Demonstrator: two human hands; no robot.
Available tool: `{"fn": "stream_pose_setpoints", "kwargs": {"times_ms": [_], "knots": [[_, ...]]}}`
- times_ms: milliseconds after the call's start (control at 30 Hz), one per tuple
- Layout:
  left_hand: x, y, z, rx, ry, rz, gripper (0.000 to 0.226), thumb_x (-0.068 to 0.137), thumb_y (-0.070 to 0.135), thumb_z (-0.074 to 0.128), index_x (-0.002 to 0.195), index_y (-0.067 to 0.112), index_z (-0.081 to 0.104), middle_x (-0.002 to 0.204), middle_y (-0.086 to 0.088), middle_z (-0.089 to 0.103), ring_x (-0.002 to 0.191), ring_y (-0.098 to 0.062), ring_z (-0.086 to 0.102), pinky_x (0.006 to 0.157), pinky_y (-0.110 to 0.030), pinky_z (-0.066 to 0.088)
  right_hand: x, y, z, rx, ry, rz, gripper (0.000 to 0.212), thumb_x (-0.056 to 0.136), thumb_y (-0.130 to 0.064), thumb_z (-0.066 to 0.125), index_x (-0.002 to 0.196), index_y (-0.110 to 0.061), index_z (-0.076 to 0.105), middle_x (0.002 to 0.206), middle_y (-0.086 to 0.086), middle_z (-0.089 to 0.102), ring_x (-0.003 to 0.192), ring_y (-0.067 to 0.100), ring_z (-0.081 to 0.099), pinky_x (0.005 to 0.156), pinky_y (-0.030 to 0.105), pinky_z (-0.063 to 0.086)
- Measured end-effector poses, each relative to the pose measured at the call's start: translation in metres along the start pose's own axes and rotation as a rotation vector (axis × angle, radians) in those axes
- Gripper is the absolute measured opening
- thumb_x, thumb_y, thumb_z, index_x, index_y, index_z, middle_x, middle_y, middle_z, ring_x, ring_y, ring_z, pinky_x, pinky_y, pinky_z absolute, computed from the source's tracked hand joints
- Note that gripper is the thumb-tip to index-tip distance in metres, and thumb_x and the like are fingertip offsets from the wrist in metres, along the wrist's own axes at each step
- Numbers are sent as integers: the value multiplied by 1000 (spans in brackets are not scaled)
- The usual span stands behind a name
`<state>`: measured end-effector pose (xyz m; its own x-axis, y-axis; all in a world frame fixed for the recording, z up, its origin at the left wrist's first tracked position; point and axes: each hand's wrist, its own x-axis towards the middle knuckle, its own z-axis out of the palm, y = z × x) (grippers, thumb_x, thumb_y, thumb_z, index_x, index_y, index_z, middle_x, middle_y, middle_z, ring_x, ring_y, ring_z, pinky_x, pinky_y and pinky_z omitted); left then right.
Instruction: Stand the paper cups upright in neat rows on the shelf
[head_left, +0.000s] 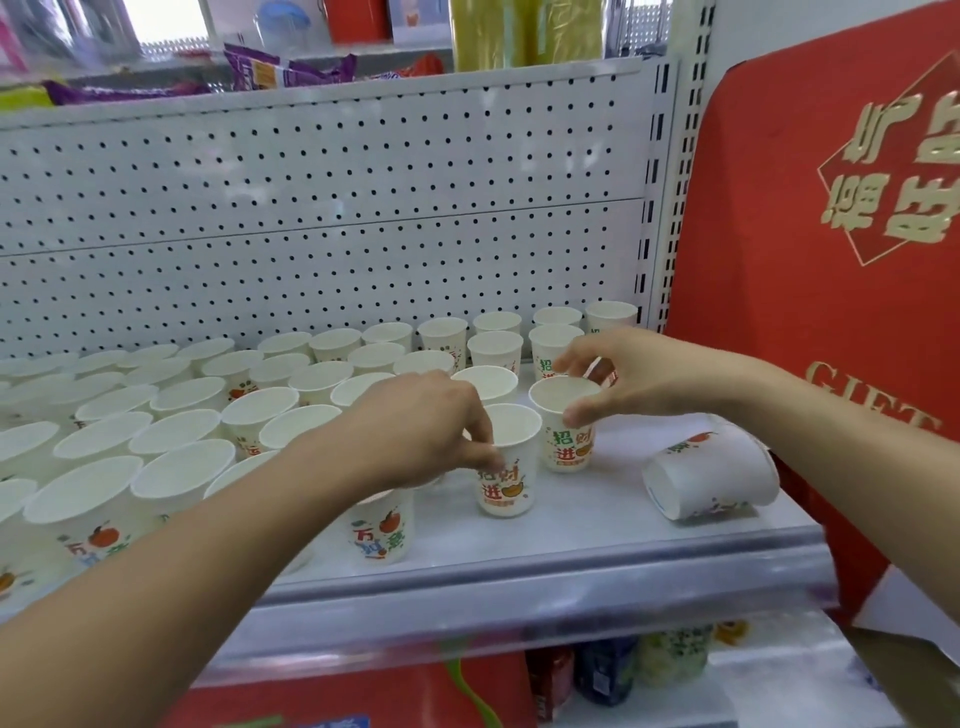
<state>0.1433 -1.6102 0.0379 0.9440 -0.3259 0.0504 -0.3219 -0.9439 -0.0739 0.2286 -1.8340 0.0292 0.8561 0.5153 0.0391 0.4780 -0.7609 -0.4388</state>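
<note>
On the white shelf (597, 519), in front of the pegboard back panel (363, 208), we are working at the right-hand end of the upright paper cups (171, 431), which are standing mouth-up in close rows from the left edge across to the back right corner. Our left hand (431, 423) is reaching over the rows, and its curled fingers are pinching the rim of the front printed cup (506, 483), which is standing upright near the shelf's front edge. Our right hand (644, 371) is coming in from the right, with thumb and fingers curled round the rim of the second printed cup (569, 447), which is upright just behind and to the right of the first. Well to the right of both, the tipped cup (709, 475) is lying on its side with its base facing us, near the red gift bag (805, 260) that is leaning at the shelf's end. Purple snack packets (280, 67) are lying on the shelf above, and bottles (605, 670) are standing on the one below.
</note>
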Motion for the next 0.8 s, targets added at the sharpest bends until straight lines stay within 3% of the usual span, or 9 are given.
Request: {"fn": "stream_pose_setpoints", "kwargs": {"times_ms": [67,133,233,300,367,467,600,700,800], "knots": [[-1,-1,-1,1,-9,-17,34,77,66,63,94,38,72,79,11,59,75,-8,53,59,-28,41,-2,1,-13,56,39,-20,56,77,-52,70,126,-29,57,116,-10,61,104,5,58,90,30,51],[-3,1,-4,-21,32,-26,43,71,73,62,94,38,69,75,14,55,72,-3,51,55,-27,36,1,10,-32,128,256,-15,45,84,-52,62,122,-26,61,115,-9,64,103,7,59,92,32,49],[3,10,-10,-97,165,18,47,76,75,50,99,36,64,83,16,53,74,0,49,59,-24,39,14,38,-50,111,505,160,33,94,-39,56,113,-14,66,113,0,65,102,19,60,89,36,49],[14,18,-13,-154,222,62,44,82,69,51,112,38,60,98,17,53,87,-1,51,71,-26,44,24,55,-47,9,429,317,35,95,-39,55,93,-7,67,90,8,68,78,24,62,69,34,52],[30,28,-13,-183,192,87,51,84,64,54,127,37,53,118,13,55,107,-8,52,88,-32,46,30,61,-37,-28,310,443,39,94,-46,54,78,-10,57,64,5,55,53,19,49,50,28,40],[53,43,-10,-133,58,91,69,82,66,57,141,33,42,136,6,51,123,-16,47,99,-38,42,40,67,-26,-51,219,524,44,91,-52,55,80,-9,51,74,3,56,61,16,52,59,33,48],[73,52,-3,-36,3,60,66,83,63,59,139,32,44,129,3,58,113,-19,54,90,-39,49,49,75,-19,-57,183,494,30,90,-39,61,82,-11,55,83,4,62,63,14,52,51,26,40],[77,49,-2,-18,5,63,60,83,59,61,135,34,48,127,5,57,110,-18,54,89,-39,49,47,79,-19,17,207,320,13,91,-21,59,80,-14,60,83,2,63,66,11,53,53,24,39],[79,41,-1,-18,2,67,56,82,58,63,132,35,51,128,7,56,114,-17,52,91,-38,47,43,74,-22,-98,223,92,12,91,-17,58,83,-11,63,89,6,64,79,23,58,65,37,47]]}}
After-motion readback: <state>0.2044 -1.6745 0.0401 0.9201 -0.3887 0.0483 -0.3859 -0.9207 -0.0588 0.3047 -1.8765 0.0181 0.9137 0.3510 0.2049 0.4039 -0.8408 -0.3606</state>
